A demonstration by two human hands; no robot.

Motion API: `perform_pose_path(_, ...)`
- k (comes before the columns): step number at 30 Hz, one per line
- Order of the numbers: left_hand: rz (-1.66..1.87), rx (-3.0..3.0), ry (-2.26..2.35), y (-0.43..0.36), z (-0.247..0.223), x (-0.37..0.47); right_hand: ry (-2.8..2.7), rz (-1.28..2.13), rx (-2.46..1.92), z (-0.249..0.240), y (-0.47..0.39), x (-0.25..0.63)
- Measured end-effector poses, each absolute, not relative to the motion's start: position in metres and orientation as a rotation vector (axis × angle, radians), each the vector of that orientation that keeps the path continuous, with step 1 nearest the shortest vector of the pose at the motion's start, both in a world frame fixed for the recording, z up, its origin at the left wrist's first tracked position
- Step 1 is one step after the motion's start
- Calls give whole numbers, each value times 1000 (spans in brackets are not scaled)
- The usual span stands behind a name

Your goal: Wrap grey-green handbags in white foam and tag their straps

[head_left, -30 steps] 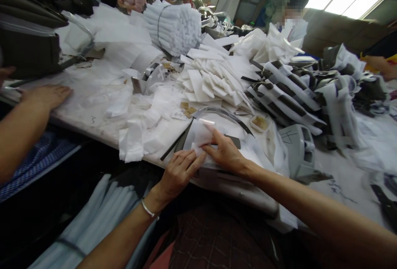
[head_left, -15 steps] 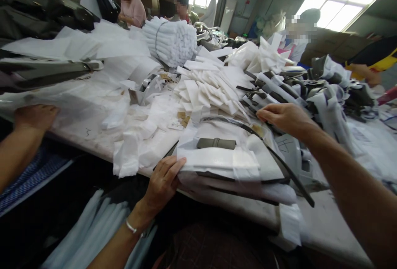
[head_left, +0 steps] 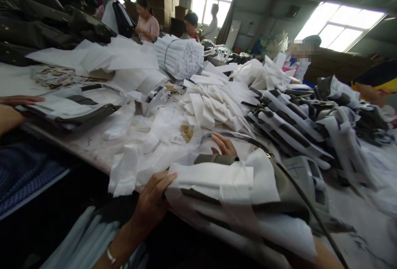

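An olive-grey handbag (head_left: pixel 291 184) lies tilted at the table edge in front of me, its long strap running to the lower right. A white foam sheet (head_left: pixel 211 176) and clear film cover part of it. My left hand (head_left: pixel 156 192) grips its near left edge, thumb on top of the sheet. The stretched fingers of my right hand (head_left: pixel 226 145) show beyond the bag, by the olive handle piece (head_left: pixel 215 159). The rest of that hand is hidden behind the bag. My right forearm (head_left: pixel 325 255) shows at the bottom right, under the bag.
White foam pieces (head_left: pixel 204 99) lie heaped beyond the bag, near a tied bundle of white rolls (head_left: pixel 180 56). Strapped, wrapped bags (head_left: pixel 288 128) are piled at right. A co-worker's hand (head_left: pixel 25 100) rests by another bag (head_left: pixel 74 105) at left. Other people work farther back.
My right hand has gone from above the table at right to behind the bag. The bag now tilts up, its right end nearer me. At left, another bag has come into sight beside the co-worker's hand.
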State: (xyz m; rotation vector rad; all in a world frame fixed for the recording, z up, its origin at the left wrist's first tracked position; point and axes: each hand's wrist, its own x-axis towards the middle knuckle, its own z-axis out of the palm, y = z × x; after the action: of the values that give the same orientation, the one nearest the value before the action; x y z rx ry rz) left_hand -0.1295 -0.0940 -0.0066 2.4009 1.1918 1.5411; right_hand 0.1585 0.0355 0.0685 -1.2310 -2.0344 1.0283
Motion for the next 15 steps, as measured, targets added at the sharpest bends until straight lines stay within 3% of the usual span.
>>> perform_pose_path(3, 1543, 2451, 1147, -95, -6, -127, -2288, 77, -1261, 48, 54, 123)
perform_pose_path(5, 1546, 2469, 1128, -96, -7, -125, -2451, -272, -1141, 40, 67, 104)
perform_pose_path(15, 1587, 2416, 1135, -97, -11, -124, -2370, -361, -1087, 33, 54, 145)
